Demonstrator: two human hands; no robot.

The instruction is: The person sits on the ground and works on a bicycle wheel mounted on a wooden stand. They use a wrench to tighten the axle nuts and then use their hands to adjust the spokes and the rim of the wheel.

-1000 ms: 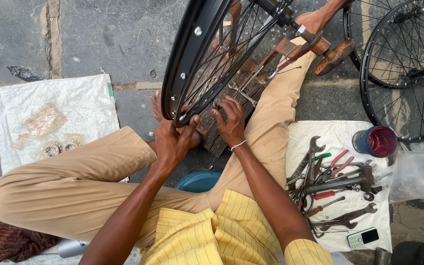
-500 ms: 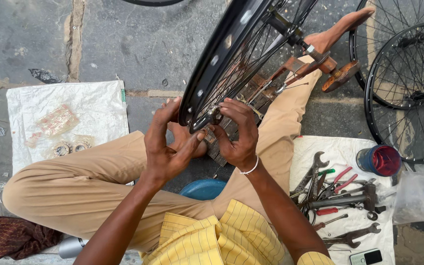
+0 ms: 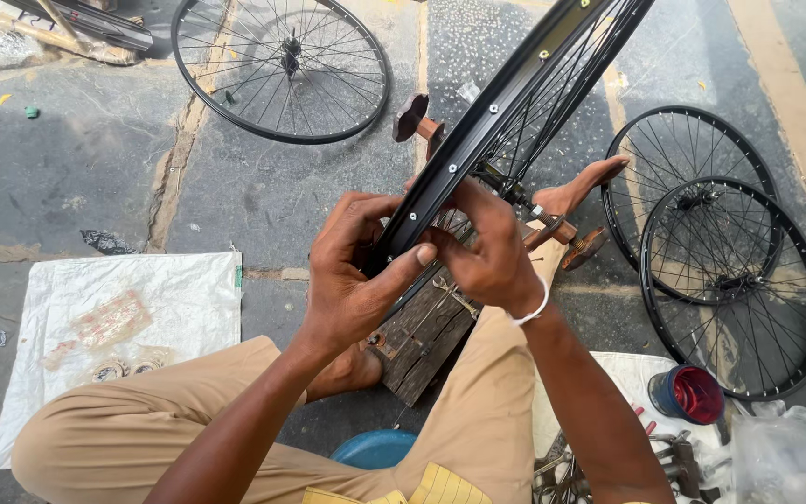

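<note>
Left hand (image 3: 352, 280) grips the black wheel rim (image 3: 478, 140) from its left side, thumb stretched across the rim edge. Right hand (image 3: 487, 252) is closed on the same stretch of rim from the right, fingers curled in among the spokes (image 3: 562, 84). The rim stands tilted, low end between the hands, above a worn wooden block (image 3: 426, 336) by the bare foot (image 3: 576, 196).

Risks, as judged: fingers sit among taut spokes, so a turn of the rim could pinch them; the thumb-side grip looks light, so the rim could slide off the block.

Hard to make out: whether the right fingers pinch a small part or tool is not visible; the hub is cut off at the top edge. Tools (image 3: 608, 457) on the white cloth (image 3: 636, 373) are partly cropped. Red tin (image 3: 692, 394), clear bag (image 3: 785, 448) and three loose wheels (image 3: 734, 285) lie further out on the pavement.
</note>
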